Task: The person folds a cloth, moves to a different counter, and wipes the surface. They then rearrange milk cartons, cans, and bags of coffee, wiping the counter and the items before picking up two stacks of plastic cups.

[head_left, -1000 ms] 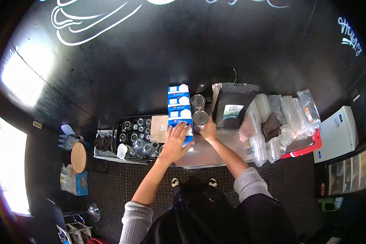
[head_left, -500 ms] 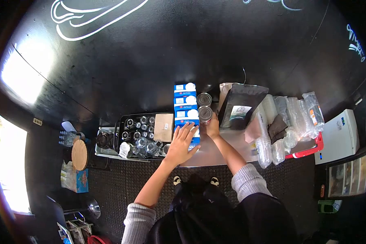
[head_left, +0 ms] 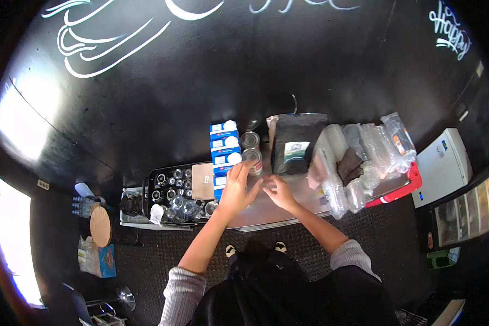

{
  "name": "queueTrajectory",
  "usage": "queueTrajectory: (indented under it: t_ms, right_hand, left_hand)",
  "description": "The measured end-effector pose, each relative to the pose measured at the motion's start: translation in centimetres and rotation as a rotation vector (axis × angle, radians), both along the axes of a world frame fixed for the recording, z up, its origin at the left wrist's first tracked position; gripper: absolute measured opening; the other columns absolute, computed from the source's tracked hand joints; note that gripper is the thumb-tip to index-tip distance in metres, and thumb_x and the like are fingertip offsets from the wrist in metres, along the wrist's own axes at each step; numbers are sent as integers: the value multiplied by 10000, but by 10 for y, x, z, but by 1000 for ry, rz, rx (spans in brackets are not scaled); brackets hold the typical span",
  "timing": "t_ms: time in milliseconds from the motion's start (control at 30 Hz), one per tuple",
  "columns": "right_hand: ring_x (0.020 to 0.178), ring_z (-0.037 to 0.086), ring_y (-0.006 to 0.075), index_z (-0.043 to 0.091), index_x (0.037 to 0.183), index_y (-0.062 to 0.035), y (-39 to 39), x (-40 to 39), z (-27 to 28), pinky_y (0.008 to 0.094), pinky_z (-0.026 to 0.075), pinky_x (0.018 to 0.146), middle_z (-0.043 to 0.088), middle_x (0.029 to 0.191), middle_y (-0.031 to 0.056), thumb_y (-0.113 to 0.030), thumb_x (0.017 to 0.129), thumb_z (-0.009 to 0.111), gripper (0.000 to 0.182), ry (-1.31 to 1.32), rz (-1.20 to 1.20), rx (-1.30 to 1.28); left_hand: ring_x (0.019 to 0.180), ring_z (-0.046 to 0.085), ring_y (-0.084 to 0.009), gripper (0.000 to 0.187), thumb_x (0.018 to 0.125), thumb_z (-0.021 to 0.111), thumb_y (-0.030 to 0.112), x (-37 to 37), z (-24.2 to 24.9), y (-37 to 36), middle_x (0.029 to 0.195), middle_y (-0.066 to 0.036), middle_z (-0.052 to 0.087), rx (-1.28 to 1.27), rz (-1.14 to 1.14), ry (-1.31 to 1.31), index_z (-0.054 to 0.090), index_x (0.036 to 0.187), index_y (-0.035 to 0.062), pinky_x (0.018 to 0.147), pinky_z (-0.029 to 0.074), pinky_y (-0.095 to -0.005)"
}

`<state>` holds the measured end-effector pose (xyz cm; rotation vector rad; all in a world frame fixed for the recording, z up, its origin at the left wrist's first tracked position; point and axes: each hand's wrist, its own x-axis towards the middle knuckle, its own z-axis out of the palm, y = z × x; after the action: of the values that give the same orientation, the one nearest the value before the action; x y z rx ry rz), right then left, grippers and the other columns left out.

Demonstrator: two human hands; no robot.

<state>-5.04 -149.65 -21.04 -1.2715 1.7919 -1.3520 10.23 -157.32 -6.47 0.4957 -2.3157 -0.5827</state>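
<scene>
My left hand point(head_left: 237, 187) has its fingers apart, with the fingertips at the near side of the front can point(head_left: 251, 157); whether they touch it is unclear. Just right of it, my right hand point(head_left: 280, 193) is held over the metal counter top point(head_left: 266, 211), fingers parted and nothing in them. A second can point(head_left: 250, 140) stands behind the first. Blue and white cartons point(head_left: 225, 144) form a row left of the cans. To the right of the cans stands a large black bag point(head_left: 299, 138) with a white and green label.
A black tray point(head_left: 146, 193) with glass jars and a brown box point(head_left: 202, 181) is on the left. Stacked plastic cups point(head_left: 334, 198) and a red-edged tray point(head_left: 413, 179) lie at the right, beside a white fridge point(head_left: 443, 168). A black wall rises behind.
My left hand has left the front carton and moved to the front can. My right hand has let go of that can and drawn back toward me. The camera view has shifted.
</scene>
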Motion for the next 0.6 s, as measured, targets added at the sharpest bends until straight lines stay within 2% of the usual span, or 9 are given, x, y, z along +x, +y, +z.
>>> queueTrajectory:
  t_ms: [33, 67, 100, 267, 300, 433, 500, 567, 600]
  right_hand:
    - [968, 608, 268, 508, 1157, -13, 11, -6, 4, 357, 520, 777, 567, 1120, 140, -123, 768, 697, 446, 8, -11, -2]
    - [918, 605, 207, 555, 1071, -5, 22, -14, 8, 320, 510, 742, 593, 1055, 103, -116, 803, 671, 312, -1, 57, -20]
    - [869, 602, 146, 603, 985, 2, 31, -21, 13, 282, 499, 706, 620, 991, 66, -109, 837, 645, 189, -9, 125, -39]
    - [799, 606, 130, 609, 883, -9, 78, -44, 52, 251, 487, 666, 627, 896, 39, -115, 849, 627, 113, -11, 70, -75]
    - [765, 614, 131, 604, 893, -7, 87, -51, 56, 237, 490, 636, 620, 880, 50, -108, 839, 634, 118, 28, 71, -130]
    - [710, 591, 123, 597, 901, -14, 114, -86, 73, 237, 468, 611, 604, 882, 54, -101, 826, 639, 123, 43, 19, -245]
    - [695, 567, 140, 577, 959, -22, 121, -102, 79, 255, 454, 605, 581, 920, 59, -119, 797, 666, 209, 180, -162, -303]
    - [724, 555, 153, 556, 1016, -30, 122, -115, 80, 272, 452, 615, 566, 949, 65, -147, 776, 691, 300, 216, -273, -293]
    - [754, 543, 167, 535, 1073, -38, 122, -118, 80, 288, 450, 625, 552, 979, 70, -175, 754, 715, 391, 255, -381, -282]
  left_hand:
    - [1045, 518, -366, 536, 737, 685, 113, -16, 4, 1, 1150, -177, 520, 36, -44, 72, 474, 1218, 10, 906, 400, -421]
    - [1020, 534, -375, 556, 748, 677, 104, -34, 8, 2, 1136, -195, 526, 116, -71, 133, 447, 1243, -4, 866, 429, -410]
    - [1134, 496, -380, 584, 779, 675, 122, -51, 12, 1, 1197, -237, 507, 268, -86, 143, 403, 1272, -35, 941, 405, -394]
    - [1241, 420, -337, 759, 807, 697, 226, -136, -41, -46, 1324, -260, 424, 546, 4, 266, 264, 1356, -70, 1050, 296, -376]
    - [1139, 517, -333, 776, 757, 732, 259, -142, -40, -49, 1224, -268, 503, 471, 37, 248, 312, 1304, -96, 965, 401, -367]
    - [1015, 577, -331, 559, 792, 691, 348, -148, -46, -43, 1022, -245, 599, 334, 200, 126, 545, 1106, -91, 851, 448, -384]
    - [982, 595, -316, 541, 818, 670, 341, -143, -41, -30, 1013, -241, 617, 540, 230, 228, 541, 1100, -101, 832, 453, -370]
    - [909, 613, -257, 386, 883, 612, 273, -145, -78, -45, 1003, -184, 642, 417, 236, 529, 556, 1047, -72, 786, 460, -337]
    - [886, 607, -227, 356, 897, 594, 249, -134, -62, -33, 995, -166, 645, 468, 204, 545, 555, 1057, -67, 780, 460, -320]
